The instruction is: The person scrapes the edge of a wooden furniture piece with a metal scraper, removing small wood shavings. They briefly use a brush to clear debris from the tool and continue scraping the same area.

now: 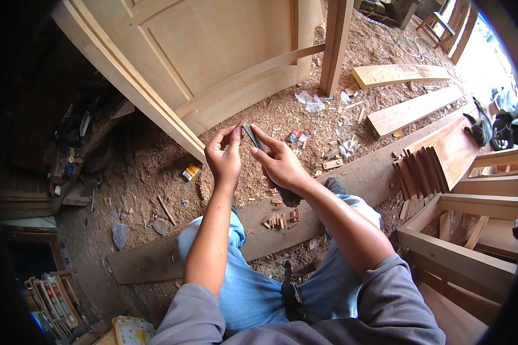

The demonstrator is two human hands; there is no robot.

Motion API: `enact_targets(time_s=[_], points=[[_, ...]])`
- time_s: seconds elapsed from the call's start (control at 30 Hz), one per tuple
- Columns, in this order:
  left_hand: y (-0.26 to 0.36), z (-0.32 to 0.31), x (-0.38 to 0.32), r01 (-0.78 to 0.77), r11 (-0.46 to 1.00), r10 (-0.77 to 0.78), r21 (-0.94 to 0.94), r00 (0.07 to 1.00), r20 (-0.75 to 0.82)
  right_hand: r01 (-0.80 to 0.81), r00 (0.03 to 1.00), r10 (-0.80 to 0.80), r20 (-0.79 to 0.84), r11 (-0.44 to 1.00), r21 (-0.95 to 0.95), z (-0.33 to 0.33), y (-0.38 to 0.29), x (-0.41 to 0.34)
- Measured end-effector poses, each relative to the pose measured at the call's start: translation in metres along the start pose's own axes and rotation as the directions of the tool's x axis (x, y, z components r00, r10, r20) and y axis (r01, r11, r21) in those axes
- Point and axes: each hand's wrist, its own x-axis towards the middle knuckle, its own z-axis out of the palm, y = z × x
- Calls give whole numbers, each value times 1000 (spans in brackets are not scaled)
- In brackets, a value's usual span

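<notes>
My right hand point(285, 168) grips a bladed hand tool point(254, 137), a knife or a chisel. Its dark blade points away from me, and a dark end shows below my palm. Close beside the blade tip, my left hand point(224, 151) pinches a small sliver of wood point(243, 123), mostly hidden by the fingers. Below both hands, between my legs, small cut wooden pieces point(277, 221) lie in a loose pile on a long flat board point(241, 246).
A panelled wooden door point(224, 56) stands ahead, near an upright post point(334, 51). Shavings cover the floor. Planks point(414, 110) lie at right, near stacked dark wood strips point(423, 172) and a wooden frame point(457, 250). A red packet point(298, 137) and a yellow packet point(190, 172) lie ahead.
</notes>
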Motion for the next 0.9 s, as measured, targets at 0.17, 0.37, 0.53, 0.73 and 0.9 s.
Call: enact_targets(time_s=[0.17,0.37,0.53,0.73,0.9], points=[[2,-4,2,-10,999,9,41,999,36,20,1000,-20,0,1000,11,4,2,2],[0,-8,4,-53,998,50,38,996,80,105,993,-108,-46,993,-51,4,19,8],[3,-5,5,-39,999,40,-6,991,126,78,990,-88,-112,993,-87,10,24,14],[4,7,-12,-63,996,52,62,986,160,208,770,9,-638,942,264,-45,-17,39],[4,-6,1,168,981,-171,-102,985,-22,101,903,46,-427,944,315,-67,0,23]])
